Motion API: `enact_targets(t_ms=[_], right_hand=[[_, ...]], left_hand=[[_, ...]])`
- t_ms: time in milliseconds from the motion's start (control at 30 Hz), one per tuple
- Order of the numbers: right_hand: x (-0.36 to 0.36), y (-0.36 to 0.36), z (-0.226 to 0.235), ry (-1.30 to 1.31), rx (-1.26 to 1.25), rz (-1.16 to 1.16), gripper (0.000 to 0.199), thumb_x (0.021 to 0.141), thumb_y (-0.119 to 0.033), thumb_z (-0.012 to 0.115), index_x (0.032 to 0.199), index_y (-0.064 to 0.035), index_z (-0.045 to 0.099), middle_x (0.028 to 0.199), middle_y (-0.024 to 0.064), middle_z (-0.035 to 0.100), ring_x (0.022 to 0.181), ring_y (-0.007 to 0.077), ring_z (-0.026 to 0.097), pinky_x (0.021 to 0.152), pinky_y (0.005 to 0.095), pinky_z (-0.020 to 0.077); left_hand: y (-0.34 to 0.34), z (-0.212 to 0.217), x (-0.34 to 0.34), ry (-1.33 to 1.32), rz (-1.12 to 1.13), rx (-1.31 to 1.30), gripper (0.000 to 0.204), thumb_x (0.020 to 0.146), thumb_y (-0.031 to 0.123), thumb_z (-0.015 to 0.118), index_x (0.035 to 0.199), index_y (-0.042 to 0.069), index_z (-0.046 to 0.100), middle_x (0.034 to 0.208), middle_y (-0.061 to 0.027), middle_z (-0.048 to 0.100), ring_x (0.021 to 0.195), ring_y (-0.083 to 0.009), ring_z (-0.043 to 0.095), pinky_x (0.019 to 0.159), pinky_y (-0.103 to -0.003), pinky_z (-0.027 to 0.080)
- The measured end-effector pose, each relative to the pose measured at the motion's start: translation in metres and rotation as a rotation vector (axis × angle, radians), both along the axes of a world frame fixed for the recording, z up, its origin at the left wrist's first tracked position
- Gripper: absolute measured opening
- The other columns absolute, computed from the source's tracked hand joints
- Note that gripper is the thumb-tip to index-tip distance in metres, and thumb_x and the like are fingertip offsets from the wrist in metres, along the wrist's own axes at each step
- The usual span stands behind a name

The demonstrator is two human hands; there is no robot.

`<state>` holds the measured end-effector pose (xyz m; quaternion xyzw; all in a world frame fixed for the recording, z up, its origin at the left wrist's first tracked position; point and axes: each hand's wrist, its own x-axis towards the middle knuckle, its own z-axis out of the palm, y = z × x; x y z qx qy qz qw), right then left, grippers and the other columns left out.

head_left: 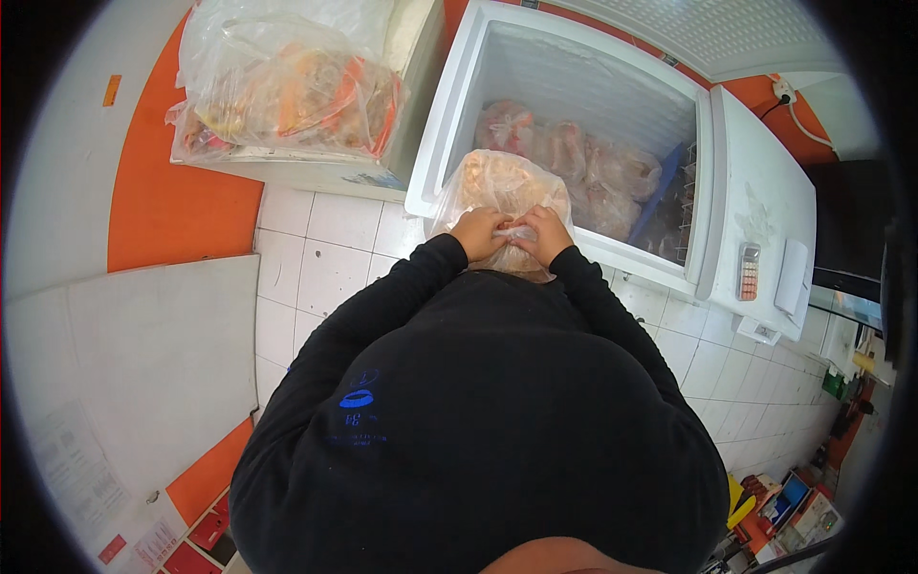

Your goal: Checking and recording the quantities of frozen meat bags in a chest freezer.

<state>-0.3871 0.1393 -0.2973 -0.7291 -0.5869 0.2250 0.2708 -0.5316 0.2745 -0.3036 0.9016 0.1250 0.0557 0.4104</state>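
A clear plastic bag (512, 180) of pale, light-brown food is held against my front, at the near rim of an open chest freezer (612, 251). My left hand (481, 233) is closed on the gathered top of the bag. Close beside it, my right hand (546, 234) pinches the same twisted plastic, so the fingers of both nearly meet. Exactly what food is inside I cannot make out. Deeper in the freezer lie several bags of frozen, pinkish-pale food (612, 172).
Left of the freezer, a large plastic bag of food (296, 105) rests on a white cabinet top (287, 167). A blue divider (660, 191) and a wire basket (687, 201) stand inside the freezer's right end. Its white right section (760, 206) carries a small clear pack (749, 271). White tiles (287, 277) cover the floor.
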Motion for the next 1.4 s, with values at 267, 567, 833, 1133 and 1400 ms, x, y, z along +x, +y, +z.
enact_targets(t_ms=[267,567,833,1133,1400], right_hand=[[-0.016,-0.013,0.013,-0.046,0.267,-0.180,0.021,0.070,-0.015,0.072,0.084,-0.0035,0.062,0.084,0.0093,0.055,0.080,0.0237,0.056,0.072,0.0316,0.0446],[-0.030,-0.005,-0.009,0.524,0.071,-0.400,0.021,0.072,-0.016,0.073,0.080,0.0000,0.063,0.069,0.0060,0.058,0.057,0.0108,0.052,0.055,0.0258,0.0447],[-0.027,0.003,-0.005,0.103,0.223,-0.228,0.011,0.070,-0.011,0.064,0.074,-0.0012,0.059,0.072,0.0131,0.056,0.058,0.0245,0.055,0.055,0.0302,0.0445],[-0.026,-0.009,-0.004,0.541,0.173,-0.262,0.009,0.077,-0.006,0.063,0.079,0.0009,0.057,0.077,0.0078,0.055,0.068,0.0141,0.056,0.061,0.0248,0.0447],[-0.028,-0.009,-0.002,0.511,0.209,-0.257,0.013,0.077,-0.009,0.064,0.086,-0.0022,0.058,0.082,0.0090,0.056,0.075,0.0179,0.057,0.067,0.0266,0.0463]], left_hand=[[0.000,0.001,-0.002,-0.098,-0.006,-0.026,0.021,0.070,0.012,0.064,0.088,0.003,0.058,0.082,-0.0142,0.057,0.080,-0.0325,0.056,0.070,-0.039,0.044],[-0.006,0.013,-0.007,-0.129,0.019,-0.034,0.021,0.072,0.008,0.062,0.090,0.000,0.054,0.086,-0.0177,0.054,0.083,-0.0355,0.053,0.072,-0.038,0.043],[0.006,0.012,-0.009,-0.082,-0.058,-0.085,0.020,0.076,0.008,0.060,0.095,0.000,0.060,0.085,-0.0177,0.059,0.080,-0.0316,0.058,0.072,-0.035,0.046],[0.026,0.000,-0.008,0.055,-0.131,-0.246,0.026,0.080,0.021,0.063,0.103,0.009,0.065,0.087,-0.0142,0.053,0.080,-0.0275,0.053,0.072,-0.034,0.042],[0.013,-0.007,-0.007,-0.104,-0.104,0.057,0.021,0.073,0.024,0.066,0.083,0.006,0.061,0.085,-0.0148,0.047,0.080,-0.0321,0.047,0.069,-0.040,0.038]])
